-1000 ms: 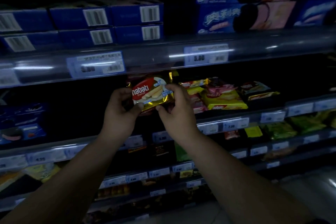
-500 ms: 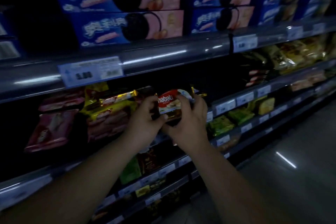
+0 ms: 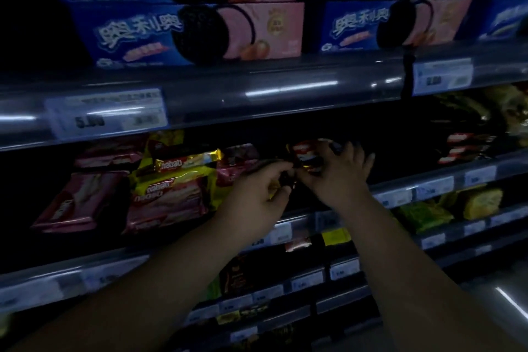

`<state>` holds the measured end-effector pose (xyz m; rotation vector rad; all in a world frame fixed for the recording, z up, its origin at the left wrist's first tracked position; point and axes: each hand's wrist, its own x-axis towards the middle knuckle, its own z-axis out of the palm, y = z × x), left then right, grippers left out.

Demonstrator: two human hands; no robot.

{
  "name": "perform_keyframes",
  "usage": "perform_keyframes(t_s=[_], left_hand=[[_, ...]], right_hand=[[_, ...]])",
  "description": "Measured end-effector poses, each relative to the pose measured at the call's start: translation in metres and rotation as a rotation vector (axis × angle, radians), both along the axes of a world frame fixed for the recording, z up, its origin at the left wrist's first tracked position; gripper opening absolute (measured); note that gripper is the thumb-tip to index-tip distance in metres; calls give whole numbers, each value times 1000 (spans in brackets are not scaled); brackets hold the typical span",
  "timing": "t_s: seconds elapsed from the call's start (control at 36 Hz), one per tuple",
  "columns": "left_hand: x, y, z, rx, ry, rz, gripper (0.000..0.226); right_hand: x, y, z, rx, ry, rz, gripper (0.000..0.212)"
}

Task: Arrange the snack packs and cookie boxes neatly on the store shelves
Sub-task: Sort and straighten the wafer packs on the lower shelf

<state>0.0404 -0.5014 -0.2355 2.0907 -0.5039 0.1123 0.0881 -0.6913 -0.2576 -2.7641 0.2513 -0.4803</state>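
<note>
Two hands share the grip on one small red-and-gold wafer pack (image 3: 307, 156): the left hand (image 3: 257, 194) pinches its near lower-left corner, and the right hand (image 3: 340, 177) curls over its right side. The pack is held just above the middle shelf (image 3: 428, 183), over a dark gap. It lies up and away from both palms, its long axis running roughly left to right, though blur makes the tilt uncertain. The right hand reaches deeper and is nearer the gap, so it is probably the one to set the pack down. Left of the gap, the shelf holds a loose heap of pink and yellow packs (image 3: 171, 188). The shelf above carries cookie boxes (image 3: 200, 31) stacked two high.
</note>
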Motion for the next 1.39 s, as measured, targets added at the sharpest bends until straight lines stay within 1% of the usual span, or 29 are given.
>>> perform_keyframes(t_s=[0.06,0.11,0.17,0.19,0.28,0.33,0.44,0.53,0.58,0.67,0.72,0.78,0.89,1.0,1.06,1.11,1.19,1.22,1.28,1.33,1.39], left_hand=[[-5,18,0,61,-78,-10,39],[-9,42,1,113,-165,-8,40],[-14,72,1,162,-257,21,44],[-16,88,2,194,-301,49,45],[-26,136,4,248,-352,98,50],[-33,168,5,284,-379,116,55],[-45,228,3,326,-365,190,59],[-48,263,-2,385,-395,266,56],[-48,281,-5,428,-382,317,59],[-45,302,-13,497,-310,384,65],[-42,314,-16,551,-231,385,68],[-42,321,-19,549,-196,369,64],[-48,328,-21,518,-139,326,50],[-52,332,-24,487,-140,294,48],[-54,333,-22,489,-126,315,45],[-56,335,-22,513,-101,387,49],[-57,343,-23,575,-84,490,69],[-56,347,-24,581,-83,509,70],[-54,354,-24,576,-87,530,66],[-52,359,-22,591,-99,528,61],[-53,359,-20,614,-114,502,56]], right_hand=[[-8,12,9,21,-4,18,91],[-22,37,17,43,-105,72,89],[-38,73,22,25,-213,157,83],[-47,94,24,6,-236,201,81],[-65,157,23,-45,-193,329,78],[-71,193,21,-71,-151,378,77],[-77,249,19,-63,-86,406,84],[-80,281,18,-90,-82,421,81],[-80,298,17,-113,-57,442,79],[-78,323,15,-175,-20,487,78],[-77,337,11,-222,8,513,74],[-77,347,6,-240,42,539,71],[-82,359,-1,-219,95,571,66],[-89,359,-4,-215,93,554,66],[-94,358,-4,-205,105,569,66],[-101,359,-2,-183,117,634,63],[-113,359,6,-126,164,770,59],[-114,359,8,-105,180,794,60],[-114,357,9,-98,148,792,58],[-111,353,8,-95,96,740,58],[-109,351,7,-78,85,693,61]])
